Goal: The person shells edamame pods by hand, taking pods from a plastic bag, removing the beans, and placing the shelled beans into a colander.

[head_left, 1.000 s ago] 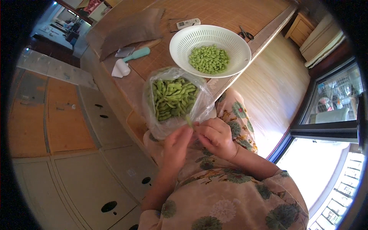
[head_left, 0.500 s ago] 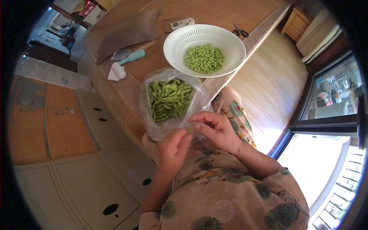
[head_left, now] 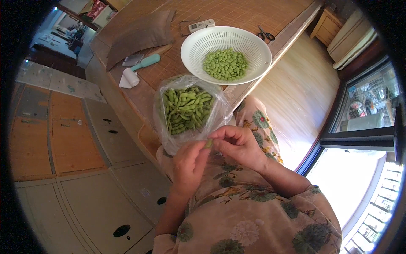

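Observation:
Between my fingertips, just off the near side of a clear plastic bag point(head_left: 163, 139), is a small green soybean pod point(head_left: 208, 144). My left hand point(head_left: 189, 161) pinches one end of it. From the other side my right hand point(head_left: 240, 146) closes thumb and forefinger on it; the fingers partly cover the pod. The bag stands open and holds a heap of green pods point(head_left: 188, 108). Beyond it, at the table's edge, a white slotted colander point(head_left: 192, 53) has many shelled green beans point(head_left: 225, 64) in its bottom.
On the wooden table point(head_left: 237, 15) lie a white remote control point(head_left: 201, 26), black-handled scissors point(head_left: 266, 34), a teal-handled tool point(head_left: 146, 62), a white roll point(head_left: 130, 78) and a brown cushion-like piece point(head_left: 141, 36). Cabinets point(head_left: 76, 131) line the left; a glass door point(head_left: 359, 169) is at right.
My hands have shifted only slightly. The pod shows a little more between the fingertips now. The bag and colander stay where they were.

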Tool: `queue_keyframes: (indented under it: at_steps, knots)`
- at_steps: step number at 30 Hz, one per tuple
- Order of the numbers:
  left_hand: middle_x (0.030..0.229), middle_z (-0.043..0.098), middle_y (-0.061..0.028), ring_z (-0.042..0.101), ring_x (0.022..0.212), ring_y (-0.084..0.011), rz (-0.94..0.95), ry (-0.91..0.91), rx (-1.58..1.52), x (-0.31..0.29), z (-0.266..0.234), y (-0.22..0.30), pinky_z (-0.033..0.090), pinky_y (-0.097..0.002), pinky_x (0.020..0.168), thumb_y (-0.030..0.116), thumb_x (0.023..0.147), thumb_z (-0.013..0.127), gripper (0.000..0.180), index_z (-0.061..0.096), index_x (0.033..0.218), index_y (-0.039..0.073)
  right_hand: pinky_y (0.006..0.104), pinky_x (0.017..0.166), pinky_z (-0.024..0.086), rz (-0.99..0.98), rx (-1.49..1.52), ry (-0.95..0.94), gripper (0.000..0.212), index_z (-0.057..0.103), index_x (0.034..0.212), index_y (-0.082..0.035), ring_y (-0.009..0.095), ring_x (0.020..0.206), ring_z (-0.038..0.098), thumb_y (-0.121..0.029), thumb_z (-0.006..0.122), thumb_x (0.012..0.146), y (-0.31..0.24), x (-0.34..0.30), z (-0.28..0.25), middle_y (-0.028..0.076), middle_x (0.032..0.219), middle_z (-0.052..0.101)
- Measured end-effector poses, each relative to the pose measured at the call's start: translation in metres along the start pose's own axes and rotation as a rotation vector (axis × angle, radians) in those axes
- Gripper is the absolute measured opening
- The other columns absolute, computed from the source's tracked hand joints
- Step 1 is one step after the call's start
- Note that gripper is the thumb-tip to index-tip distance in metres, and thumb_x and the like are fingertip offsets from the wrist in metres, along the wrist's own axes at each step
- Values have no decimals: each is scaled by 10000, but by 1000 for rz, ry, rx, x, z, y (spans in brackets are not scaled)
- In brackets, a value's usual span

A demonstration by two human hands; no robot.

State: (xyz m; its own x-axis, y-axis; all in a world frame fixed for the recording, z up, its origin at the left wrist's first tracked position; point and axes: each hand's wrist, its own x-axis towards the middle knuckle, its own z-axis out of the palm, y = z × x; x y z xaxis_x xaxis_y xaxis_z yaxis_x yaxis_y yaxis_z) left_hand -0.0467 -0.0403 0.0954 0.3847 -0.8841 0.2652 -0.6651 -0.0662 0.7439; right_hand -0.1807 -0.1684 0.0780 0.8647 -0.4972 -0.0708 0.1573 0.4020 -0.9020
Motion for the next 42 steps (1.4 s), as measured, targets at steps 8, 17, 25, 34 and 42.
queue_keyframes:
  at_steps: [8, 17, 25, 34, 42]
  knots:
    - [873, 593, -148, 576, 815, -348, 48, -40, 78, 8, -5, 11, 459, -403, 707, 24, 846, 624, 174, 601, 1017, 0, 159, 565, 415, -29, -20, 12, 135, 644, 1051, -22, -4, 684, 539, -56, 621, 922, 7, 1, 2, -35, 895, 659]
    - [810, 554, -132, 549, 762, -336, 104, -57, 137, 12, -8, 9, 431, -413, 662, 33, 824, 643, 174, 606, 993, 13, 191, 689, 477, 54, 0, 31, 100, 634, 995, 2, 42, 805, 571, -6, 612, 897, 0, 0, 4, -9, 895, 642]
    - [860, 555, -179, 540, 807, -383, 175, -53, 332, 9, 0, 5, 423, -453, 703, 65, 855, 589, 104, 560, 933, 1, 191, 652, 452, -74, 56, 139, 98, 614, 925, -5, 35, 763, 536, 37, 570, 849, 14, 1, 16, -19, 830, 606]
    - [787, 553, -144, 545, 707, -281, 112, -24, 30, 7, 4, 3, 425, -380, 653, 102, 940, 513, 132, 560, 946, -20, 191, 664, 453, -120, 60, 139, 91, 610, 935, -2, 35, 774, 536, 29, 583, 853, 15, 1, 19, -17, 840, 601]
    - [715, 515, -49, 472, 665, -133, -248, -111, -251, 6, 2, 4, 395, -286, 607, 135, 966, 509, 183, 584, 928, -27, 213, 689, 484, -61, -12, 144, 107, 597, 957, 18, 59, 783, 578, 55, 556, 866, 14, 1, 12, 15, 875, 630]
